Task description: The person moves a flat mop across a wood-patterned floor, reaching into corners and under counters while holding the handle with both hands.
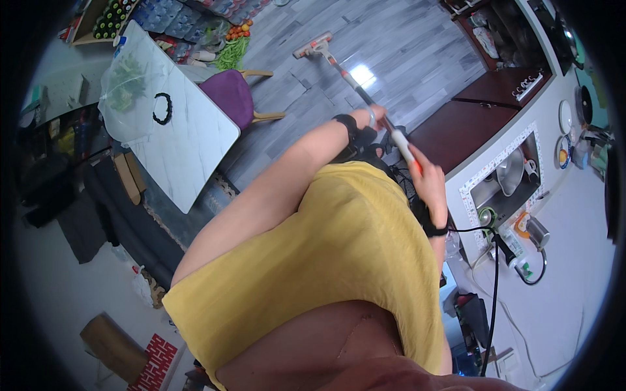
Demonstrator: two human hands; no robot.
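A long-handled mop [361,91] slants across the picture, its flat head [313,45] resting on the grey wood-look floor. My left hand [375,117], with a clear bangle at the wrist, is closed round the metal pole. Nearer to my body, my right hand [427,177] holds the white and orange grip [402,142] at the pole's upper end. Both wrists wear black bands. Part of the left fingers is blurred and hidden behind the pole.
On the left stand a white marble-look table [195,141] and a purple chair [229,97]. Green beans [232,54], tomatoes [238,32] and bottle packs lie on the floor beyond. Dark red cabinets [462,128] under a white counter with a sink [508,173] line the right. A black cable [496,293] hangs near my right arm.
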